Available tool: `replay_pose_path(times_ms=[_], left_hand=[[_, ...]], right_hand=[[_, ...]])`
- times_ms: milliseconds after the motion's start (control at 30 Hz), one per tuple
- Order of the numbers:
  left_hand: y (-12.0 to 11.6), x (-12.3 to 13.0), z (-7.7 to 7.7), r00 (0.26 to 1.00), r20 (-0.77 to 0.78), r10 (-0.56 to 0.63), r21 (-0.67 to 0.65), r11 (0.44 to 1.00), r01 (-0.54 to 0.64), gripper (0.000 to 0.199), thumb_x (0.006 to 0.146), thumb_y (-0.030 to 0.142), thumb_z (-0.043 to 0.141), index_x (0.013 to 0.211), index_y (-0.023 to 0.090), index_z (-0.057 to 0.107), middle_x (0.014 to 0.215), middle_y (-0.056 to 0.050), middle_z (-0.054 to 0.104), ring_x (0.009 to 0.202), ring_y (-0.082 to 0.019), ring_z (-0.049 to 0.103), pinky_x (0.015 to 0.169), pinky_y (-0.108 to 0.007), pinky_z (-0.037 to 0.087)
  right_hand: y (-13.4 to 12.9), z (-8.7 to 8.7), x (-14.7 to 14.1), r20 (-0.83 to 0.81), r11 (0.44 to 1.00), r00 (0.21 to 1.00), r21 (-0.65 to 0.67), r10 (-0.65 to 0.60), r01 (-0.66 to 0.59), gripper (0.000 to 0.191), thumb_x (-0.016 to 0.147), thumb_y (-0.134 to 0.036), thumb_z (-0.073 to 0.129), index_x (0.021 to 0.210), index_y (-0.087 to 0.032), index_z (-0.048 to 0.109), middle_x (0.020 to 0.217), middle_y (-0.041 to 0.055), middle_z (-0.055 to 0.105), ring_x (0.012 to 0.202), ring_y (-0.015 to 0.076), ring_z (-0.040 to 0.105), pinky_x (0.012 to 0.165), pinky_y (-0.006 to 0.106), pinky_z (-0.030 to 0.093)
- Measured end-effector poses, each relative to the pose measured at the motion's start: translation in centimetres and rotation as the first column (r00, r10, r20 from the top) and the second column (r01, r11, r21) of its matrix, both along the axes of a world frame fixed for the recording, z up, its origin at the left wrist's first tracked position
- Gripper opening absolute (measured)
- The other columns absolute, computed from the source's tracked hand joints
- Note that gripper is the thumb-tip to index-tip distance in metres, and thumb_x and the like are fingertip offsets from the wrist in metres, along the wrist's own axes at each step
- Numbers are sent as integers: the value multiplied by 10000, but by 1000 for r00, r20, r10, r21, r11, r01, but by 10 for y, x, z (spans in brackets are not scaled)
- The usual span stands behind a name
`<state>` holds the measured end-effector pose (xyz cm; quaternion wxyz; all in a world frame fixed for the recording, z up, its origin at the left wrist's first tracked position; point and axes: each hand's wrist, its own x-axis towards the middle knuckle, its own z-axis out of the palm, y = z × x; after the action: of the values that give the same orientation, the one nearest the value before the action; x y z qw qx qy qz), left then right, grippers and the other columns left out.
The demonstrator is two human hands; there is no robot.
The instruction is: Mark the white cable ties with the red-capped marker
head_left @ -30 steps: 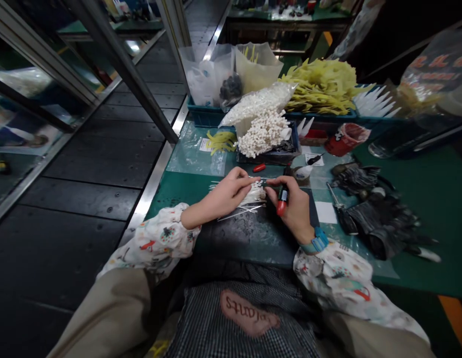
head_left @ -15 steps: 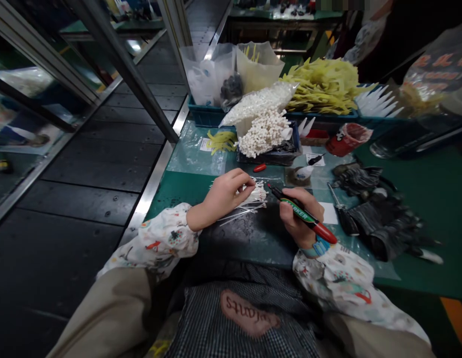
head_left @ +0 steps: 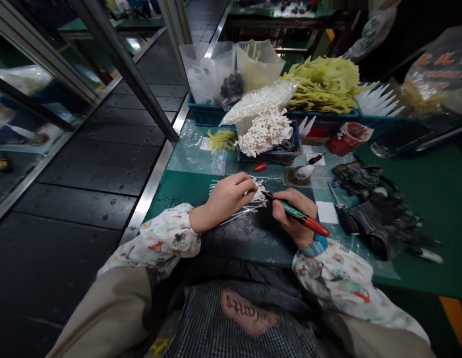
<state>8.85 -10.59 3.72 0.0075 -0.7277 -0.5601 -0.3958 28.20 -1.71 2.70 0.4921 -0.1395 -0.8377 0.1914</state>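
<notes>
Several thin white sticks (head_left: 238, 215) with small white tips lie on the green table (head_left: 171, 191). My left hand (head_left: 231, 196) rests over them, its thumb and fingers closed at the tips; what they pinch, if anything, is too small to make out. In my right hand (head_left: 296, 211) is a red and black marker (head_left: 296, 214), uncapped, its point at the white tips just right of my left fingertips. A red cap (head_left: 259, 167) lies on the table beyond the sticks.
Behind the hands stands a dark tray (head_left: 270, 158) heaped with white-tipped sticks (head_left: 264, 132). Yellow pieces (head_left: 323, 84) fill a blue bin farther back. Dark gloves (head_left: 383, 223) and a screwdriver (head_left: 337, 196) lie at the right, near a red cup (head_left: 348, 139). A metal post (head_left: 130, 69) rises at the left.
My right hand has moved left with the marker, bringing its point to the white tips. My left hand has shifted slightly right and down.
</notes>
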Motion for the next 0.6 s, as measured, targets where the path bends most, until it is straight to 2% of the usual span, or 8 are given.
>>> replay_pose_path(times_ms=[100,233,367,467,533,600], left_hand=[[1,-2,0,1000,0,18,-37,999,-18,121,1016,197,587,951,146,676,927,-61,688,803,-151,652,717,-258,525],[4,-4,-7,997,-53,63,-168,983,-71,151,1010,184,554,1038,148,698,1013,-92,695,880,-183,666,792,-308,551],[8,-5,-15,985,-156,71,-266,958,-111,215,995,164,531,1112,137,709,1079,-119,701,957,-217,678,838,-345,556],[9,-11,-13,970,-209,122,-328,926,-187,237,1008,217,519,1088,149,730,1062,-118,715,932,-237,682,780,-344,540],[14,-22,-11,964,-185,191,-348,905,-246,214,991,244,549,1046,169,742,1042,-107,721,921,-243,680,746,-336,519],[24,-40,-11,958,-65,278,-364,888,-282,153,936,227,612,1016,177,732,989,-86,720,882,-225,672,742,-322,505]], right_hand=[[1,-2,3,-25,998,998,-32,-57,57,42,947,-233,615,951,-237,657,765,-11,704,647,147,673,605,273,544],[5,-8,7,-21,981,988,-125,-153,149,100,967,-303,603,981,-246,684,841,17,729,735,185,699,666,327,575],[7,-12,7,-10,977,990,-162,-144,140,91,962,-284,618,1008,-247,687,877,17,729,765,187,692,691,335,576],[7,-12,7,-29,982,992,-146,-126,121,83,953,-262,628,1011,-242,684,887,15,728,772,183,688,700,327,571],[7,-12,7,-36,983,992,-145,-123,117,80,953,-257,628,1012,-239,679,887,15,725,771,181,687,698,324,567],[7,-12,7,-40,983,992,-144,-122,115,79,956,-257,625,1015,-237,674,884,13,721,771,180,685,692,320,562]])
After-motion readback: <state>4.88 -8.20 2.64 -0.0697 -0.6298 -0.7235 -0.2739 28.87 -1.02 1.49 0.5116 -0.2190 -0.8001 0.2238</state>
